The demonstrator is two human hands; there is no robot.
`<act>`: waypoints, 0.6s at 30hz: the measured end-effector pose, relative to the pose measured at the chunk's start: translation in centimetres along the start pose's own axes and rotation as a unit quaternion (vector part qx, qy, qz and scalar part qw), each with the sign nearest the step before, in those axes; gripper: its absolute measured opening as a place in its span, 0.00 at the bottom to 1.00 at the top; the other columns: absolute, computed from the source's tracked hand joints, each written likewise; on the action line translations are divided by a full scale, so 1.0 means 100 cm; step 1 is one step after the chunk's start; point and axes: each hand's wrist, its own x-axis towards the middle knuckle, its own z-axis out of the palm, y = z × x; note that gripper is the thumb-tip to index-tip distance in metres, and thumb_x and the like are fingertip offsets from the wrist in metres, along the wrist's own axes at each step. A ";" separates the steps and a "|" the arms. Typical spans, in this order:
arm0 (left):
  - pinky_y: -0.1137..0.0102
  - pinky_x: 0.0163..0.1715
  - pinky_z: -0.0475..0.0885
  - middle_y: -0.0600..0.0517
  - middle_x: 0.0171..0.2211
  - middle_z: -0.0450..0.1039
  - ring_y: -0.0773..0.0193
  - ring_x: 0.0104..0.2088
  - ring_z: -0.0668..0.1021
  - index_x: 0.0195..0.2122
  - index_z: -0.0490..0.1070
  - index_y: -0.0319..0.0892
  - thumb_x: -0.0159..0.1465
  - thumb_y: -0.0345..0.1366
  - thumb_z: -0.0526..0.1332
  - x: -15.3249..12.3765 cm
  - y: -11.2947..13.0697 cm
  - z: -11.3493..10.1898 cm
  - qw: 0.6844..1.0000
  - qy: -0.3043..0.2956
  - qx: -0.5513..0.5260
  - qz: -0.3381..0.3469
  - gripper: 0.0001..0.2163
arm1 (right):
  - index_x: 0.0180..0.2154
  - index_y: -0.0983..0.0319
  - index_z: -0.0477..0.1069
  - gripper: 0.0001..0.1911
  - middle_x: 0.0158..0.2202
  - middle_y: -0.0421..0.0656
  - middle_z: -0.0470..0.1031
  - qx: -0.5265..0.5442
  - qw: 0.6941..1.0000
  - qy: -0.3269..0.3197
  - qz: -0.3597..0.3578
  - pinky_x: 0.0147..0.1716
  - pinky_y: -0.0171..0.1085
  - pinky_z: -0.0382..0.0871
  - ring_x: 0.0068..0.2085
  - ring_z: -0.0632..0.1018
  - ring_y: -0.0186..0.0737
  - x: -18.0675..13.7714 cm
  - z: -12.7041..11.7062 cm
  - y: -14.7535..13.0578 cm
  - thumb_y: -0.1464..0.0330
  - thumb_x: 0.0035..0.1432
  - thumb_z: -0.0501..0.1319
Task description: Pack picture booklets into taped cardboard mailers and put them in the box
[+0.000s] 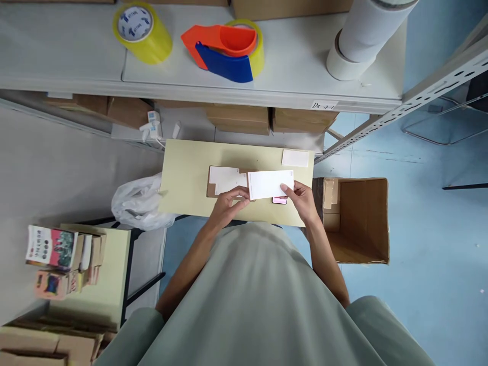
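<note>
Above a pale yellow table (183, 173), both my hands are at a white card (269, 184) with small reddish print in its upper corners. My right hand (301, 202) is closed on its right end, thumb on top. At the card's lower left corner, my left hand (229, 206) has its thumb and curled fingertips at the edge. Behind the left fingers, more white cards (226, 179) lie on a brown piece of cardboard (211, 190). A phone (279, 200) with a lit pink screen is partly covered by the held card.
Another white card stack (295, 158) lies at the table's far right. An open carton (362, 218) stands right, a white plastic bag (139, 201) left. The shelf (290, 76) ahead carries yellow tape (156, 43), a tape dispenser (224, 63) and white rolls (366, 35). Books (57, 249) are at left.
</note>
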 end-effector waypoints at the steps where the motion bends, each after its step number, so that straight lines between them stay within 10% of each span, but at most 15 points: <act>1: 0.57 0.59 0.76 0.48 0.47 0.83 0.49 0.53 0.83 0.34 0.79 0.49 0.64 0.48 0.65 -0.002 0.001 0.000 1.000 0.003 0.002 -0.001 0.10 | 0.33 0.56 0.83 0.21 0.33 0.40 0.82 0.000 1.000 -0.002 -0.002 0.39 0.43 0.85 0.35 0.81 0.42 -0.002 0.001 -0.003 0.46 0.55 0.76; 18: 0.57 0.56 0.75 0.48 0.43 0.81 0.50 0.49 0.82 0.32 0.79 0.48 0.64 0.48 0.66 -0.026 0.005 -0.019 1.000 0.024 0.008 0.018 0.10 | 0.33 0.58 0.81 0.24 0.33 0.41 0.82 -0.015 0.999 -0.033 0.003 0.36 0.42 0.83 0.33 0.82 0.42 -0.009 0.018 -0.008 0.43 0.54 0.76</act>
